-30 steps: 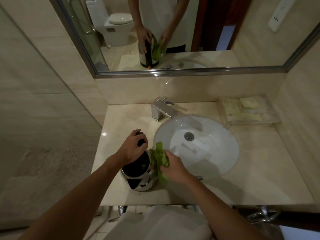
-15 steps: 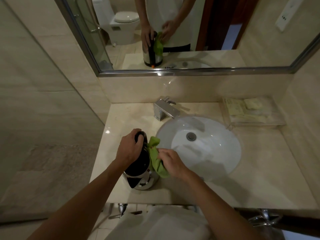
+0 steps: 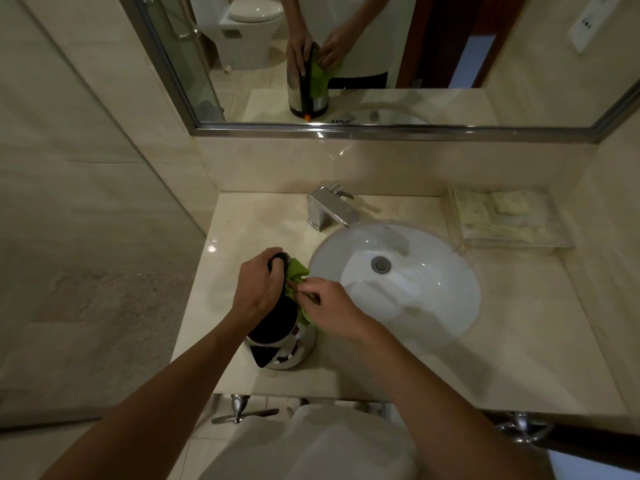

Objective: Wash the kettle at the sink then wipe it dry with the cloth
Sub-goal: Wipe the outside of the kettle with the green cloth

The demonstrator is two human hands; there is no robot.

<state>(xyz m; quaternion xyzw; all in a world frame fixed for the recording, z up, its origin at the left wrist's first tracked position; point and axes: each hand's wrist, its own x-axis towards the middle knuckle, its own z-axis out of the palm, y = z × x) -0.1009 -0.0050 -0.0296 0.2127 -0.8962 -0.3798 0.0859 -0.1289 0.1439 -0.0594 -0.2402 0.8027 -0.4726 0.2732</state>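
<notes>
Green cloth [image 3: 297,271] pinched by right hand [image 3: 330,308], seemingly against kettle [image 3: 282,344].

We see two bare forearms with no sleeves reaching the wrists, and no watch, ring or band on either the left hand [image 3: 258,289] or the right hand [image 3: 334,311]. We wear a plain white top, its pale front filling the lower edge of the view. In the mirror, dark trousers show below the white hem.
</notes>
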